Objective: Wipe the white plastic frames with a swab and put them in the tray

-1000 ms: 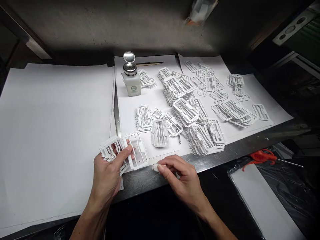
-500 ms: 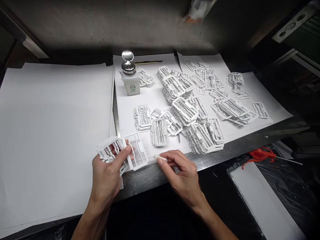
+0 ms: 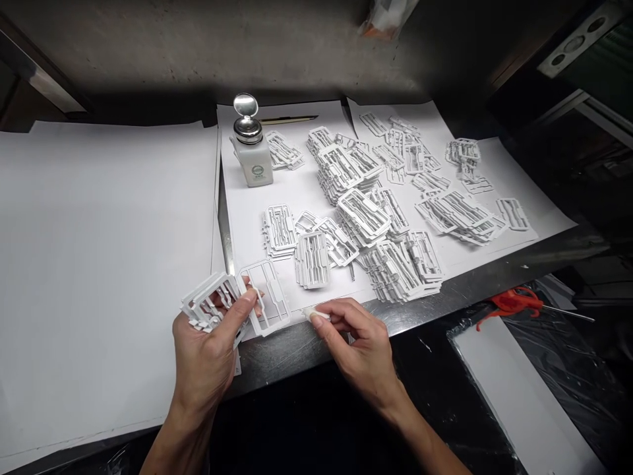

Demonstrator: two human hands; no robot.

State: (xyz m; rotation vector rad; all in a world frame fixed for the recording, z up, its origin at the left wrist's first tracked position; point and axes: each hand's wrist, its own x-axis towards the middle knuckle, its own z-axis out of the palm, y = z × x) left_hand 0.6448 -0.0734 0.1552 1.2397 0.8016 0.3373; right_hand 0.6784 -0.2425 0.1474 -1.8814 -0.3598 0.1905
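Note:
My left hand is closed around a fanned stack of thin white slotted frames, and its thumb presses on one frame that sticks out to the right. A small white wad, perhaps cloth or cotton, is pinched between thumb and fingers of my right hand, just right of that frame, above the metal table edge. Beyond my hands, similar white frames lie in piles, among them a small stack, a tall pile and a wide pile.
A white pump bottle with its metal lid raised stands at the back, near a thin knife-like tool. White paper covers the left side. At the right, a red-handled tool lies by plastic wrap. The metal table edge runs in front.
The view has shifted slightly. My left hand and its frames have moved a little left, and the stack is fanned out more. My right hand holds nearly the same pose.

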